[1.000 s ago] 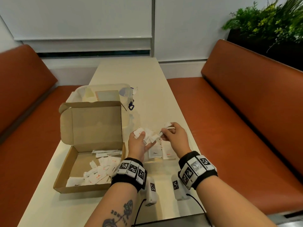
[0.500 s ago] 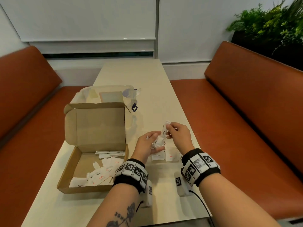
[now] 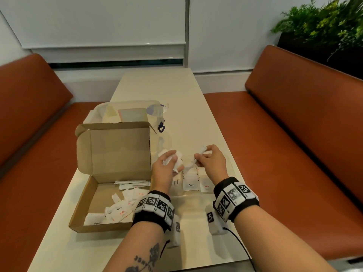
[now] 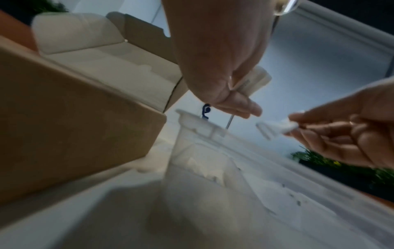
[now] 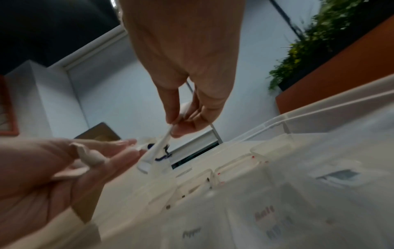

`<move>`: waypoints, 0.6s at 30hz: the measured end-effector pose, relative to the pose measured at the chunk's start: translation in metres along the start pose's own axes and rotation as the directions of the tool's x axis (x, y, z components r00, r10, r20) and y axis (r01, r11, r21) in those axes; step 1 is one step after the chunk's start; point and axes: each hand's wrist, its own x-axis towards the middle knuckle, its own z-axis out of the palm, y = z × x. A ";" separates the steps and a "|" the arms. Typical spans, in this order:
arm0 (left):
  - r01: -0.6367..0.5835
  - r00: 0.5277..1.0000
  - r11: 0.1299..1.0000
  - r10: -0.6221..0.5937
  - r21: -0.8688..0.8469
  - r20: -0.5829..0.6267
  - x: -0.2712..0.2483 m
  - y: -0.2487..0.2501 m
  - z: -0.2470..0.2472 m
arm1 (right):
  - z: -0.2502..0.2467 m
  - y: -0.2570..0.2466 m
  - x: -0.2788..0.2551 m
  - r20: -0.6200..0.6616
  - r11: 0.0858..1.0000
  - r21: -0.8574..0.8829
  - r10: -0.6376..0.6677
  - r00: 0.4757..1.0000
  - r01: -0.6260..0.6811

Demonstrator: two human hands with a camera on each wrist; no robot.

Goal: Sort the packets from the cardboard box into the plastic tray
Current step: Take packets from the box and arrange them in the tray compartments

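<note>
An open cardboard box (image 3: 92, 216) at the left holds several white packets (image 3: 121, 209). Right of it lies a clear plastic tray (image 3: 186, 195) with compartments marked Pepper and Salt (image 5: 264, 214). Over the tray my left hand (image 3: 172, 160) grips a small bunch of packets (image 3: 177, 158), which also shows in the left wrist view (image 4: 255, 80). My right hand (image 3: 200, 154) pinches a single packet (image 3: 193, 162) between thumb and fingers; it hangs down over the tray (image 5: 155, 151). A short gap separates the two hands.
A clear lidded container (image 3: 127, 112) with a blue latch (image 3: 161, 128) stands behind the box's raised lid (image 3: 117, 152). Orange benches (image 3: 284, 154) flank the narrow table (image 3: 161, 89). A planter (image 3: 324, 28) sits at the back right.
The hands were together at the bunch; now they have drawn apart, the right hand pulling one packet away to the right while the left keeps the rest.
</note>
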 end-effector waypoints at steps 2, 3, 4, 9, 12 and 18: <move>-0.054 0.996 0.996 0.049 -0.076 -0.072 0.005 -0.002 -0.006 | 0.005 0.003 0.000 0.047 0.998 -0.063 0.020 0.999 -0.017; -0.076 0.993 0.993 0.067 -0.095 -0.098 0.007 -0.003 -0.007 | 0.009 0.005 0.000 0.071 0.994 -0.113 0.019 0.997 -0.011; -0.089 0.990 0.991 0.077 -0.102 -0.116 0.009 -0.004 -0.009 | 0.013 0.007 0.000 0.101 0.984 -0.177 0.012 0.995 0.006; -0.084 0.988 0.996 0.080 -0.026 -0.133 0.013 -0.016 -0.016 | 0.039 0.014 -0.004 0.259 0.908 -0.404 0.001 0.966 0.107; -0.112 0.980 0.990 0.125 0.090 -0.154 0.012 -0.021 -0.020 | 0.053 0.021 -0.004 0.296 0.858 -0.488 -0.010 0.955 0.160; -0.105 0.970 0.982 0.136 0.154 -0.202 0.011 -0.024 -0.021 | 0.063 0.033 -0.001 0.355 0.774 -0.592 0.000 0.935 0.225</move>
